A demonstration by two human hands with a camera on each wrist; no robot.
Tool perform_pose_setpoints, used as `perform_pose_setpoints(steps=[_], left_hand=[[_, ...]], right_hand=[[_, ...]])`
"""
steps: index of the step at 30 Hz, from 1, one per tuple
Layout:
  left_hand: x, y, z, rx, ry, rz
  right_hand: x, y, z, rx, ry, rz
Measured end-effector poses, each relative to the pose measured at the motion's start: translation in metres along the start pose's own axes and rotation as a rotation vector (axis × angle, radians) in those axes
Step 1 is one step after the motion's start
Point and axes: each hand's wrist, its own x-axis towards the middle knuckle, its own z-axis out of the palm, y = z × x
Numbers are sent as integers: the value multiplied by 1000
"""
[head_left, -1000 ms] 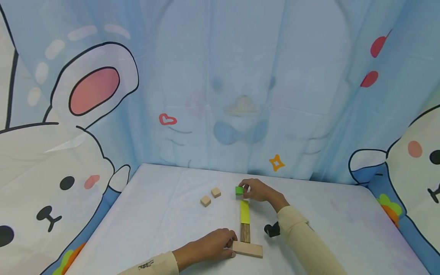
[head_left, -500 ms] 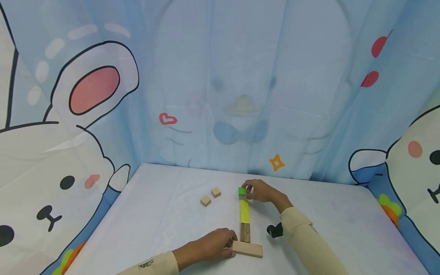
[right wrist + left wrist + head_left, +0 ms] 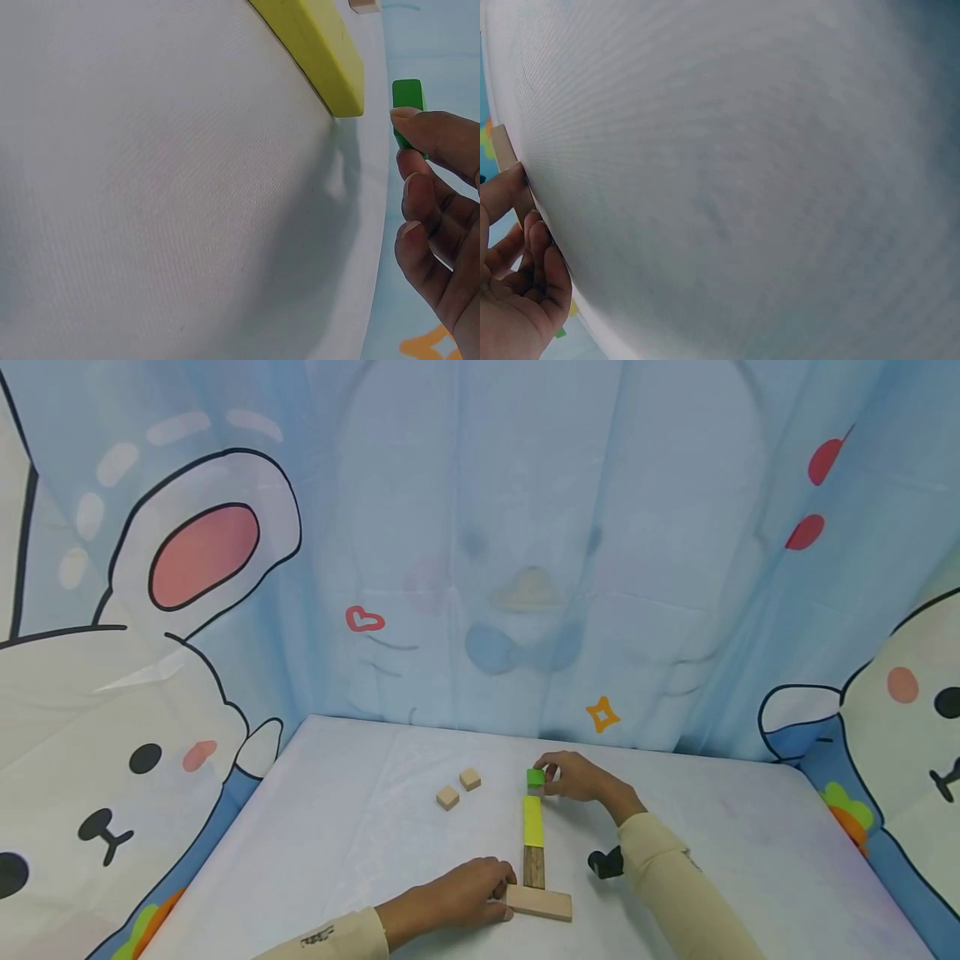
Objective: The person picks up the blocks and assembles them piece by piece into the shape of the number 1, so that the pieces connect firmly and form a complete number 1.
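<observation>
Between thumb and fingertips my right hand (image 3: 573, 775) pinches a small green block (image 3: 536, 777). In the right wrist view the green block (image 3: 407, 91) is apart from the end of the yellow block (image 3: 322, 56). On the table, the yellow block (image 3: 532, 821) lies end to end with a dark-grained wooden block (image 3: 534, 867). That row meets a pale wooden plank (image 3: 538, 903) lying crosswise at the near end. My left hand (image 3: 472, 893) pinches the plank's left end; the left wrist view shows thumb and fingers on the plank (image 3: 504, 146).
Two pale wooden cubes (image 3: 470, 778) sit left of the row on the white table (image 3: 360, 843). A black object (image 3: 606, 862) shows beside the right sleeve. Behind the table hangs a blue printed curtain (image 3: 450, 527).
My right hand has moved slightly to the right with the green block, bringing it from left of the yellow block's line to beyond its far end. The left hand stays on the plank.
</observation>
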Motion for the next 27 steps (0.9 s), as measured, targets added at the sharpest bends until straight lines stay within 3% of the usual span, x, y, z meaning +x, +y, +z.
perform_pose_setpoints(steps=[13, 27], left_hand=[[1, -1, 1, -12, -11, -18], [1, 0, 2, 7, -3, -6]], right_hand=[[-5, 6, -1, 8, 12, -15], [-5, 12, -1, -4, 7, 36]])
